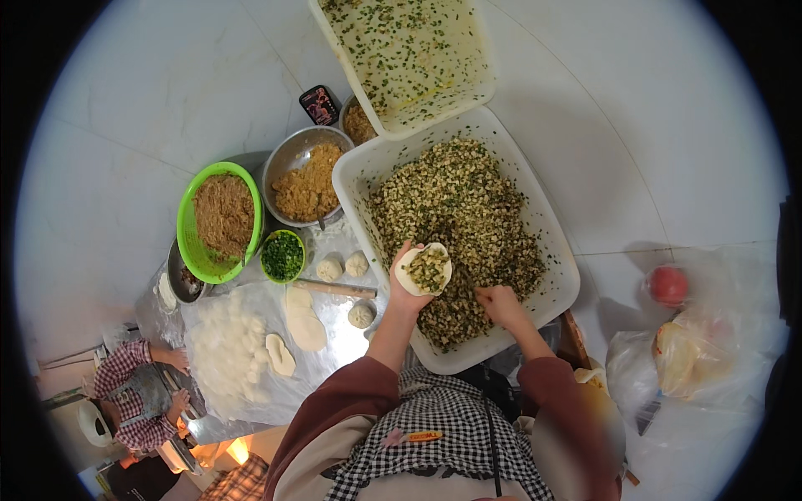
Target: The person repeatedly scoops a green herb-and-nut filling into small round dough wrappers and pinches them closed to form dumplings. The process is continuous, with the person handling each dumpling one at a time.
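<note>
My left hand holds a round dough wrapper cupped in the palm, with a mound of chopped filling on it. My right hand is curled low over the near right part of the filling heap. Whatever its fingers may be gripping is buried or too dark to make out. That heap of pale diced bits with green flecks lies in a large white plastic tub in front of me. Left of the tub, pleated buns sit on the floured table sheet near a wooden rolling pin.
A second tub adjoins the far side. Leftward stand a metal bowl, a green basket of meat filling and chopped greens. Dough pieces and wrappers lie nearer. Another person works with a rolling pin.
</note>
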### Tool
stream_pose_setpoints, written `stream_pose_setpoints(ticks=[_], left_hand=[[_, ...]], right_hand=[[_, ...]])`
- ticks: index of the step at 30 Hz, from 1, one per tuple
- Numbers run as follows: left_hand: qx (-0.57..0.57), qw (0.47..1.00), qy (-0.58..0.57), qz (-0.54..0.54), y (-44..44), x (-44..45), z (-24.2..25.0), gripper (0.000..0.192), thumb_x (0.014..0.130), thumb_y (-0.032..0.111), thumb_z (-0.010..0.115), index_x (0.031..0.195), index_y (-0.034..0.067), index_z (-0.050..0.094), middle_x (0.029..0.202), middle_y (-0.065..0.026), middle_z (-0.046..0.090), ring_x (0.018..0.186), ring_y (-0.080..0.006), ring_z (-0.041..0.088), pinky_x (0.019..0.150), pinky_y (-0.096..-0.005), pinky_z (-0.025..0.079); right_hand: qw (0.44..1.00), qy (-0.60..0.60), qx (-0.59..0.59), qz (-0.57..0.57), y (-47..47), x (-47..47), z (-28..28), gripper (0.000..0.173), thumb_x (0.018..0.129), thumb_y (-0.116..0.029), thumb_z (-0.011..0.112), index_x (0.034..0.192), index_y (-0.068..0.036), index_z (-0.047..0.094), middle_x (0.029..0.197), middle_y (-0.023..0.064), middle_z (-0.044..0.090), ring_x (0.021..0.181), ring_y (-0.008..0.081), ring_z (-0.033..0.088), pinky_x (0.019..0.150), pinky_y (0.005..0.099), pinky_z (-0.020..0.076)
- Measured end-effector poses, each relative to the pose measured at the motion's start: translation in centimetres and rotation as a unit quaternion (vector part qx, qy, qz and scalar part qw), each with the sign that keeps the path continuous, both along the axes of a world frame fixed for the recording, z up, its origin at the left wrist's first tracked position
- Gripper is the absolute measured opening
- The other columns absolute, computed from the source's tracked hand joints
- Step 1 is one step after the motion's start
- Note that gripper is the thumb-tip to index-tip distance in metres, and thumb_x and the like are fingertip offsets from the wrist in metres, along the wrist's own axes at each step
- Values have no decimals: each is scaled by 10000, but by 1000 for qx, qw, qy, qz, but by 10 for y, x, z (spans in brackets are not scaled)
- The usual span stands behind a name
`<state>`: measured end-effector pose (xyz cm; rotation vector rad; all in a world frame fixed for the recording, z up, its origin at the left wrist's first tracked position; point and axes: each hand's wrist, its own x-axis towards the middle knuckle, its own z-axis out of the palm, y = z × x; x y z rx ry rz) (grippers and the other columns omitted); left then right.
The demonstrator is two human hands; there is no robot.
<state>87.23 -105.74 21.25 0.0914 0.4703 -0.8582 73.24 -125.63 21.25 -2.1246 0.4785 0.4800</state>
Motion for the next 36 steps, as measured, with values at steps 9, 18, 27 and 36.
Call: stream_pose_setpoints(ticks=[9, 18, 27, 36], left_hand=[[207, 977, 5, 51, -27, -9, 10, 294, 1044, 236, 360, 1192, 83, 564, 1171, -84, 617, 1071, -263, 605, 933, -416, 521], [108, 990, 89, 15, -41, -23, 24, 319, 1034, 275, 362, 1127, 87, 603, 1087, -95, 642, 1012, -288, 610, 926, -462, 513], [307, 945, -98, 62, -57, -27, 59, 212, 924, 178, 652, 1102, 75, 601, 1057, -75, 650, 951, -209, 652, 834, -369, 552], [154, 987, -29, -29, -43, -1, 10, 179, 950, 257, 581, 988, 93, 640, 985, -63, 676, 899, -244, 661, 823, -424, 564]], right_hand=[[952, -47, 224, -201, -1, -21, 84, 327, 949, -116, 624, 1257, -7, 643, 580, 31, 588, 446, 82, 464, 432, 259, 381], [984, -139, 8, -113, 40, -20, 118, 308, 956, -126, 611, 1259, -85, 648, 661, 115, 595, 514, 180, 555, 501, 314, 440], [982, -150, -98, -53, 77, -33, 96, 308, 983, -185, 551, 1208, 15, 616, 636, 195, 609, 495, 335, 594, 471, 404, 450], [988, -115, -98, 24, 34, -20, 113, 292, 941, -177, 571, 1199, -60, 644, 708, 207, 638, 616, 404, 624, 568, 480, 495]])
